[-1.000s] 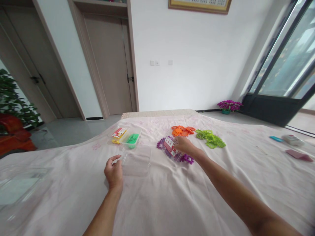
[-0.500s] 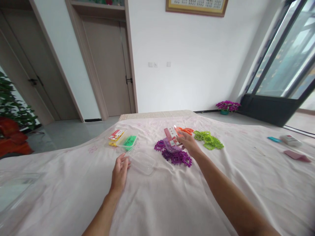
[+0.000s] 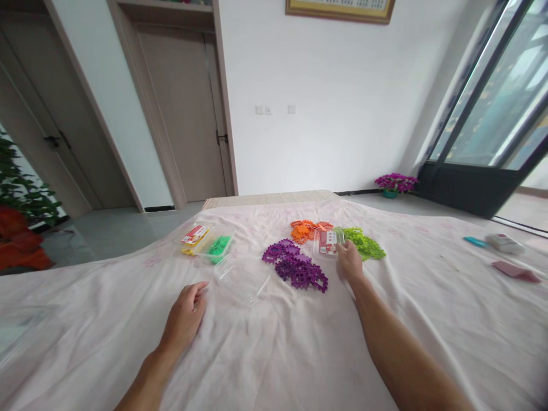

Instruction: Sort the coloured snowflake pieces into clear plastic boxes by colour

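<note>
My right hand (image 3: 350, 258) grips the edge of a clear plastic lid (image 3: 329, 255) with a red and white label, closed on its right side. Behind and beside the lid lie orange gear-shaped pieces (image 3: 303, 230) and lime green pieces (image 3: 367, 245). Purple gear-shaped pieces (image 3: 301, 273) are heaped to its left. On the cloth, my left hand (image 3: 187, 311) rests loosely bent with nothing in it, left of an empty clear plastic box (image 3: 240, 282). Farther back, a clear container (image 3: 201, 251) holds green pieces (image 3: 218, 248) and yellow pieces (image 3: 188, 251) near a labelled lid.
A pale floral cloth (image 3: 265, 365) covers the table. At the right lie a blue item (image 3: 475, 242), a white object (image 3: 504, 244) and a pink piece (image 3: 516, 271). A large clear container (image 3: 17, 331) stands at the left edge.
My right hand has carried the labelled lid rightward, off the purple pieces to beside the lime green ones. My left hand has drawn back left, away from the empty box.
</note>
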A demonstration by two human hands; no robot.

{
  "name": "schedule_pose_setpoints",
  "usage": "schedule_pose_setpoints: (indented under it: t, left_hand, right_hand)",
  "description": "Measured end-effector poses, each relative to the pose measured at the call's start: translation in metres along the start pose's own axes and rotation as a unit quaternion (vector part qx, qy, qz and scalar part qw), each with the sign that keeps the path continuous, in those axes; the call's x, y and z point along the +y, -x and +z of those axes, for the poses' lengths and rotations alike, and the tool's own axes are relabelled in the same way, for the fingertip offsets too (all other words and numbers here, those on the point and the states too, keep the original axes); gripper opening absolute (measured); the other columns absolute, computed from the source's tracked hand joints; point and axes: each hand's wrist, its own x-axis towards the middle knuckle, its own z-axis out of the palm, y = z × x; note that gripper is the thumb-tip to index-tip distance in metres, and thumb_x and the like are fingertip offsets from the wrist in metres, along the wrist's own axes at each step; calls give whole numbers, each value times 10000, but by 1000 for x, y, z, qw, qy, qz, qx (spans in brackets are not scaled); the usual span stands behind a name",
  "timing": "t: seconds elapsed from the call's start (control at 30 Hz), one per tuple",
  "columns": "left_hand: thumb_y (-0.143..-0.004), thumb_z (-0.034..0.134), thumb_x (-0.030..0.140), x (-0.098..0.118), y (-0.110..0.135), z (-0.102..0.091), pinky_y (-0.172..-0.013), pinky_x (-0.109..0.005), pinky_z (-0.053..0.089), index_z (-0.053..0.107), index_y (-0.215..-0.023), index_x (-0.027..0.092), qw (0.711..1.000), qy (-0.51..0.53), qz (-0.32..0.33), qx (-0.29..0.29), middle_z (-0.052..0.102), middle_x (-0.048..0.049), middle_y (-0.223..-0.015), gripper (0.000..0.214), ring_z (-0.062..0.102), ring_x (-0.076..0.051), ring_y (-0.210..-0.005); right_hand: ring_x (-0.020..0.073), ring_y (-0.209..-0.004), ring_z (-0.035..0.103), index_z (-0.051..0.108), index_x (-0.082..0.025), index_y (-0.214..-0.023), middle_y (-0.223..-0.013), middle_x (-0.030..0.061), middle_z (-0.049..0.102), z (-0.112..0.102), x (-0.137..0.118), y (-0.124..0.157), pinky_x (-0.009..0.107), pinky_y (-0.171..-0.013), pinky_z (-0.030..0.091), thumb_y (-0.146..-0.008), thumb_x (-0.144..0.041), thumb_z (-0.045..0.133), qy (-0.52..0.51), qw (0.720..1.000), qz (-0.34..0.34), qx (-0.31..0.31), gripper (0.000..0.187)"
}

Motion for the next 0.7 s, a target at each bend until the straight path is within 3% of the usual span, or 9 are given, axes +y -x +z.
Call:
schedule_pose_setpoints:
  t: [0.07, 0.13, 0.3, 0.43, 0.7]
  left_hand:
    - [-844, 471, 306, -1, -2, 1, -910, -386, 521, 633, -1131, 204, 1000, -19, 21, -7, 650, -72, -1131, 345, 642, -223, -1009]
    - [-837, 470, 292, 1, -3, 2, -941, -394, 512, 646, -1106, 214, 999, -36, 39, -12, 647, -68, -1145, 330, 631, -231, -1055]
    - [-886, 433, 334, 6, -5, 5, -966, -426, 503, 609, -1167, 201, 997, -51, 48, -16, 634, -88, -1171, 357, 624, -241, -1074]
    - [-920, 398, 377, 7, -5, 6, -947, -417, 513, 545, -1254, 185, 997, -56, 45, -9, 626, -108, -1192, 413, 629, -242, -1076]
    - [-924, 410, 320, 10, -5, 8, -960, -406, 502, 422, -1388, 206, 992, -90, 84, 24, 585, -111, -1253, 478, 609, -243, -1116]
  right_hand:
    - [320, -1142, 515, 586, -129, -1212, -1261, 193, 577, -2, -7, 6, 444, -954, 400, -872, -411, 455, 101, 992, -42, 59, 460]
    - [298, -1195, 478, 603, -168, -1241, -1329, 146, 557, -2, -21, 15, 417, -1013, 348, -906, -393, 443, 138, 984, -104, 54, 434]
    - [241, -1078, 567, 674, -254, -1176, -1122, 53, 696, 3, -57, 39, 340, -945, 385, -907, -529, 480, 138, 953, -207, -170, 431]
    - [273, -1101, 568, 687, -282, -1183, -1088, 54, 714, 8, -63, 44, 358, -925, 395, -824, -572, 588, 173, 931, -209, -242, 472]
    - [252, -1112, 603, 668, -214, -1206, -1195, 60, 689, 19, -41, 34, 385, -994, 414, -843, -524, 561, 2, 960, -165, -227, 488]
